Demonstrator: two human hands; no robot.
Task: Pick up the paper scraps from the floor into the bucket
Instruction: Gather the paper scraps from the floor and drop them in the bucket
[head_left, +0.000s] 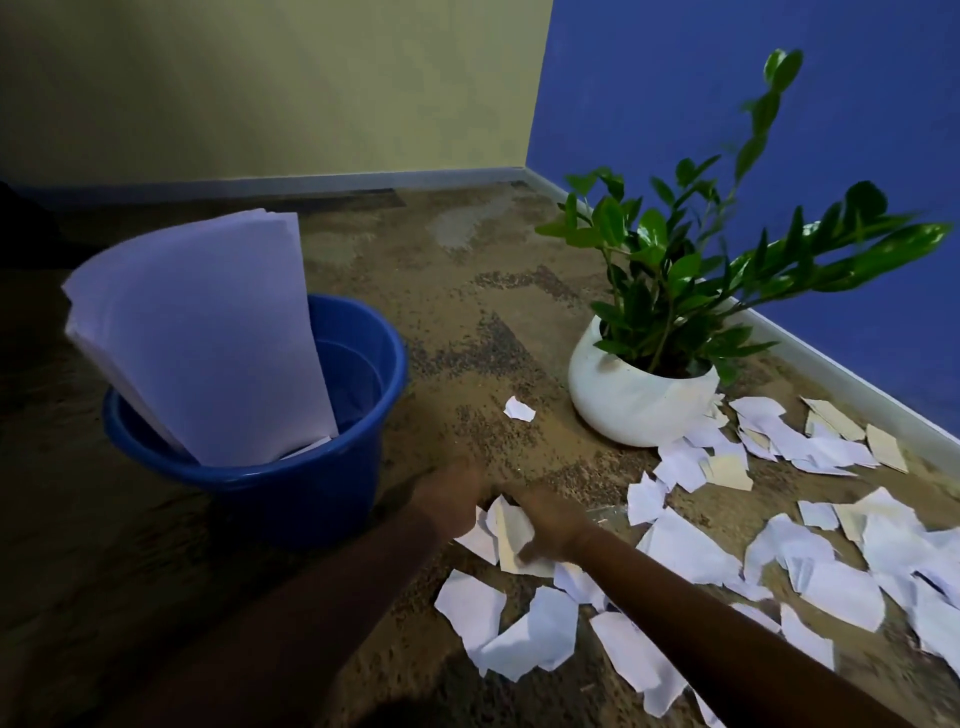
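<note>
- Gathering a small bunch of scraps (511, 535) between the left hand (452, 493) and the right hand (550, 527), low on the floor (467, 322) and just beside the bucket (291, 499).
- Gripping the bunch with the right fingers (535, 506) and thumb, judging through the blur.
- Not being able to tell, for the left fingers, between curled and straight.
- Seeing many more scraps lying on the floor: near both forearms, spreading far to the right, and touching the pot (634, 405) of the plant.
- Noticing also one single scrap lying alone between bucket and pot.
- Judging the task as being far from finished, with most of the paper not yet picked up.
- For doing this step well: pressing the bunch from both sides before lifting, to avoid dropping loose pieces on the way.
- Keeping the bunch small and tight rather than taking too much at once, paper being light and easy to lose.
- Carrying it low and straight to the bucket, this being a short way to the left.
- Aiming at the open right part of the bucket, beside the tall sheets (208, 338) leaning inside, and not on top of them.
- Releasing only when being well inside the rim.
</note>
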